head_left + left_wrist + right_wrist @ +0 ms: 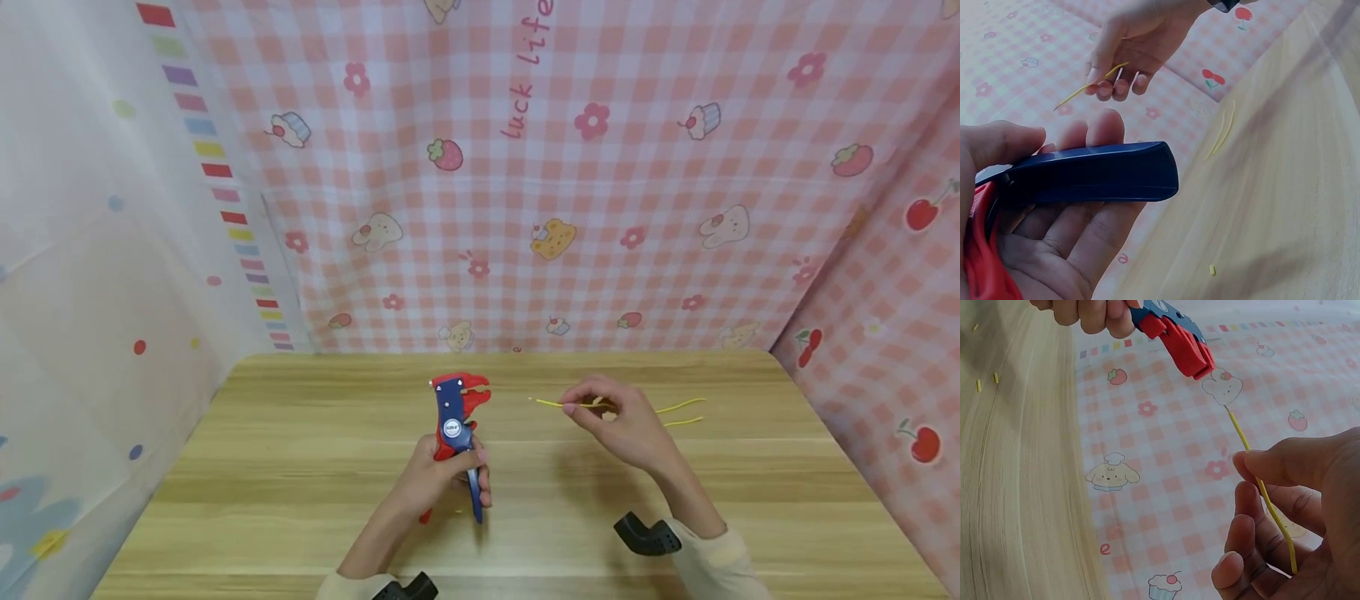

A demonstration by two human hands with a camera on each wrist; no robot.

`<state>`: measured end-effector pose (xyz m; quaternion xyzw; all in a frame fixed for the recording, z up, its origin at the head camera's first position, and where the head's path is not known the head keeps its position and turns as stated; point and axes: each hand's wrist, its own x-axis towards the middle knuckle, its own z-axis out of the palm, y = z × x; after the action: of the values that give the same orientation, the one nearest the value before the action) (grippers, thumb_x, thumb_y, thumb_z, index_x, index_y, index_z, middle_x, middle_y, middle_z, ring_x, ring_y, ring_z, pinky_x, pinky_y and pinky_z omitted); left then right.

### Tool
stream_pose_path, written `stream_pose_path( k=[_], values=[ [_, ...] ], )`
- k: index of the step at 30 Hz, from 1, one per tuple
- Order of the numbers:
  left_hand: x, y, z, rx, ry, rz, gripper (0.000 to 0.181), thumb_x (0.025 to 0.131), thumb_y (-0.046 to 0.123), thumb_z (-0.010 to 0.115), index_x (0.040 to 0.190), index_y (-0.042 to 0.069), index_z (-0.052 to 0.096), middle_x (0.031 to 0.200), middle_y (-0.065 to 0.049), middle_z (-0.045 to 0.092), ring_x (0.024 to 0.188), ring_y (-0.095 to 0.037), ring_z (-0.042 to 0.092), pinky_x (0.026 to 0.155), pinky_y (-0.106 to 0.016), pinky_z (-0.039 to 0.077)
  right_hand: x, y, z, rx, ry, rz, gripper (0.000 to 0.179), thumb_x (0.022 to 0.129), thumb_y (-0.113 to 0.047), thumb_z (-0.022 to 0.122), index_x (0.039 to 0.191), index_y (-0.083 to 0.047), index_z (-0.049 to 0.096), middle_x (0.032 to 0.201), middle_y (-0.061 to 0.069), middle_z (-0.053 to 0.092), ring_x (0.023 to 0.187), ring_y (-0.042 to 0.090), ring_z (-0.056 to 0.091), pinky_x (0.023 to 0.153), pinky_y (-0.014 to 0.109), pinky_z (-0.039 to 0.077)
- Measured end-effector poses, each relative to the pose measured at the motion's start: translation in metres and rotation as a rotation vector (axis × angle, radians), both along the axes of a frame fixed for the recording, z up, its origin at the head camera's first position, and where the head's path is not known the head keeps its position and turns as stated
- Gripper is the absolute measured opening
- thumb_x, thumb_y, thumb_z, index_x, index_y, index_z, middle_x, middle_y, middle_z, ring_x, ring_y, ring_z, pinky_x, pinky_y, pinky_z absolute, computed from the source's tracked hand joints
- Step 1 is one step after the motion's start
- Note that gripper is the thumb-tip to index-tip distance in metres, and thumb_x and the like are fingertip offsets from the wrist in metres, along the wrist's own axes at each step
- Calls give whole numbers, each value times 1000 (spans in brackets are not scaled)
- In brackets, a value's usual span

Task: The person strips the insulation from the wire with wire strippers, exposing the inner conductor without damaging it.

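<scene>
My left hand (433,482) holds a red and blue wire stripper (452,400) upright by its handles, its jaws pointing right with a gap between them. In the left wrist view, the thumb and fingers lie around the blue handle (1091,174). Off to the right, my right hand (626,425) pinches a short yellow wire (550,403) between thumb and fingers. A short bare metal tip (1227,409) shows at the wire's far end, apart from the stripper; its other end lies across the palm in the right wrist view.
Two more yellow wires (1229,130) lie on the wooden table (300,450), behind the right hand. Several small yellow insulation pieces (996,379) are scattered on the tabletop near the left hand. A pink checked curtain (495,208) hangs behind the table, with cloth at both sides.
</scene>
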<state>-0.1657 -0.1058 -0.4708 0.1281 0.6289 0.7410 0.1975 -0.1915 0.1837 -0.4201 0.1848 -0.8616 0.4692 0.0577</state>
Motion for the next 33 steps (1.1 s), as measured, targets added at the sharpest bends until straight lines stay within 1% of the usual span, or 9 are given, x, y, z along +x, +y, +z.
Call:
stream_pose_path(
  k=[4, 7, 11, 15, 19, 24, 27, 29, 33],
  values=[
    [-2, -2, 0, 0, 0, 7, 25, 101, 13, 62, 107, -9, 54, 74, -2, 72, 66, -18, 76, 71, -37, 65, -1, 4, 1, 6, -8, 4, 4, 97, -24, 73, 98, -25, 76, 99, -4, 71, 82, 14, 61, 73, 25, 54],
    [-3, -5, 0, -6, -1, 8, 18, 102, 14, 60, 106, -3, 56, 74, -1, 73, 67, -18, 76, 72, -37, 66, -3, 4, 0, 15, -7, 4, 4, 97, -24, 72, 99, -24, 76, 100, -3, 72, 84, 13, 62, 74, 25, 55],
    [-5, -7, 1, -10, -1, 10, 14, 102, 17, 61, 104, 3, 58, 75, -1, 73, 67, -18, 76, 72, -38, 66, -5, 8, -2, 30, -6, -11, 6, 97, -24, 72, 101, -23, 77, 103, -4, 73, 88, 12, 63, 77, 25, 56],
    [-5, -8, 1, -8, 4, 13, 16, 102, 15, 60, 107, 0, 56, 74, -1, 73, 66, -18, 76, 71, -38, 66, -6, 13, -3, 39, -7, -30, 9, 98, -26, 71, 103, -20, 77, 104, -4, 73, 91, 11, 63, 79, 27, 56],
    [-5, -8, 1, -2, 4, 3, 18, 103, 12, 57, 109, -4, 55, 75, -1, 73, 67, -18, 76, 71, -39, 66, -4, 19, -4, 46, 1, -54, 9, 97, -25, 73, 101, -20, 78, 104, -5, 72, 89, 10, 62, 77, 27, 55],
    [-5, -9, -2, -24, -7, 12, 16, 104, 12, 57, 109, -3, 56, 75, -1, 74, 68, -19, 77, 73, -39, 66, -2, 27, -7, 57, 19, -54, 7, 95, -23, 74, 100, -19, 79, 100, -4, 71, 85, 8, 61, 74, 24, 55],
    [-4, -12, -4, -41, -7, 21, 19, 104, 13, 56, 111, -5, 55, 76, -2, 75, 70, -20, 78, 74, -40, 66, -2, 31, -9, 61, 20, -48, 6, 95, -23, 74, 100, -20, 78, 98, -5, 72, 84, 8, 61, 73, 24, 55],
    [-4, -14, -5, -54, -7, 25, 20, 105, 14, 56, 112, -5, 55, 77, -2, 75, 71, -21, 78, 76, -41, 66, -1, 33, -9, 64, 11, -50, 6, 96, -23, 74, 99, -21, 78, 97, -4, 72, 84, 8, 61, 74, 23, 55],
    [-1, -18, -5, -70, -19, 30, 25, 103, 19, 60, 113, -4, 56, 77, -3, 75, 72, -22, 78, 76, -40, 66, 1, 40, -12, 81, -14, -73, 6, 96, -24, 74, 100, -20, 78, 98, -3, 73, 84, 8, 62, 75, 23, 55]
  ],
)
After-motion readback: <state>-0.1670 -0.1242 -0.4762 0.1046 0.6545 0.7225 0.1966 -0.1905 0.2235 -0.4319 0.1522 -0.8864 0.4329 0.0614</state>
